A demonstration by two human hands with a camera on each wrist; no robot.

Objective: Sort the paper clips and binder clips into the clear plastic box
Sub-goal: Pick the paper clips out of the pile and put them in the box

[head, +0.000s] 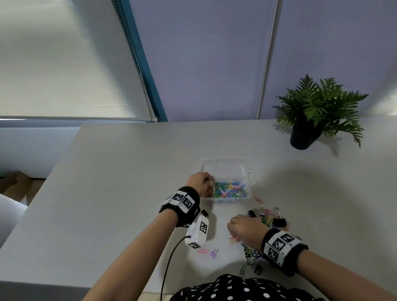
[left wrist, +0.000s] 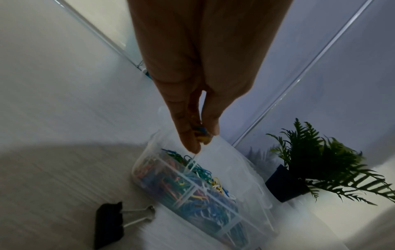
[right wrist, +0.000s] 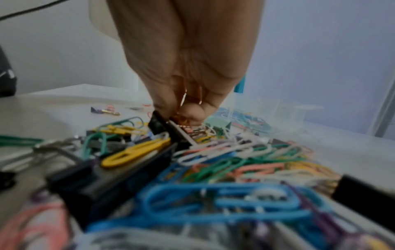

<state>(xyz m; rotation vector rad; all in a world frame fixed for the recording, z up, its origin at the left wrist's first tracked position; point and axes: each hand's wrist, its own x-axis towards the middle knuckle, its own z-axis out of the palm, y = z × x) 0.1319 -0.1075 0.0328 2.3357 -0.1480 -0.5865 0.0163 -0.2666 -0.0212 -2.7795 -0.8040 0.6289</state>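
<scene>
Grey table: no readable writing; wristbands carry square black-white codes.

Colourful paper clips in clear plastic box

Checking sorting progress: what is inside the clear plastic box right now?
The clear plastic box holds coloured paper clips in its near part; the far part looks empty. The left hand covers its left corner.

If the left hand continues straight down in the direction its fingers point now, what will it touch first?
Probably the paper clips lying in the clear plastic box; the left hand, pinching a few clips, hangs just over them, though depth is unclear.
</scene>
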